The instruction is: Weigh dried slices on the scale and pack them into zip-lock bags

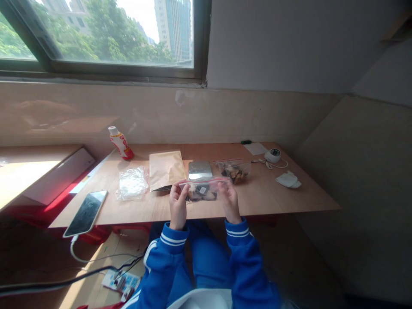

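Observation:
Between my two hands is a clear zip bag (203,193) with a red seal line along its top and dark and pale pieces inside, plus a small white square packet. My left hand (178,201) pinches the bag's left top corner. My right hand (230,199) grips its right top corner. Just beyond the bag lies a silver flat scale (200,169). To its right sits another zip bag (236,171) of brown and dark dried pieces. A brown paper pouch (166,168) lies flat to the left of the scale.
Further left are a stack of clear plastic bags (132,182), a phone (86,212) on a cable at the table edge, and a red-and-white bottle (120,143). At right lie a white round device (273,155) with a cord and a crumpled tissue (289,180). A power strip (121,281) sits below.

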{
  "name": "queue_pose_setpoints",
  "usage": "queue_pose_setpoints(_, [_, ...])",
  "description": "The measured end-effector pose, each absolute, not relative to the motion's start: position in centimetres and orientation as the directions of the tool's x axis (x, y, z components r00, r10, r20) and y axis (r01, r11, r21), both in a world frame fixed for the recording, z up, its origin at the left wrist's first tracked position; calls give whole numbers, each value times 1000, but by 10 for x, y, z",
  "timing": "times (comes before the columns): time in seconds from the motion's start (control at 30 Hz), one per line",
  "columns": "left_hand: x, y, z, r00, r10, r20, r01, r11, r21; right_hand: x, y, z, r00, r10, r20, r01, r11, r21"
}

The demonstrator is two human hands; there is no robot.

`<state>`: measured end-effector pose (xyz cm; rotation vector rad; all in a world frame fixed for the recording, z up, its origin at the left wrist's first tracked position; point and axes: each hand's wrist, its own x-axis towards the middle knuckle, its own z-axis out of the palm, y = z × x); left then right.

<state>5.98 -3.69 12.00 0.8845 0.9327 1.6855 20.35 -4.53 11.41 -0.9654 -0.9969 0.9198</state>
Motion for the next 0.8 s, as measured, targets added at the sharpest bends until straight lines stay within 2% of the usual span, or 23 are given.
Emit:
queue_pose_setpoints(0.27, [58, -31, 119, -206, 971, 120, -190, -160, 969, 207, -40, 109, 342, 909, 236, -94, 283, -954])
queue_pose_setpoints(0.43, [56, -29, 119, -184, 975, 126, -178, -159, 971, 209, -40, 109, 375, 885, 278, -45, 317, -947])
queue_pose_setpoints(0.67, [52, -26, 119, -161, 979, 124, -210, -157, 965, 208, -38, 103, 378, 880, 287, -74, 338, -938])
queue_pose_setpoints(0.8, [52, -25, 114, -140, 982, 128, -243, -160, 957, 205, -35, 99, 332, 917, 222, -177, 292, -940])
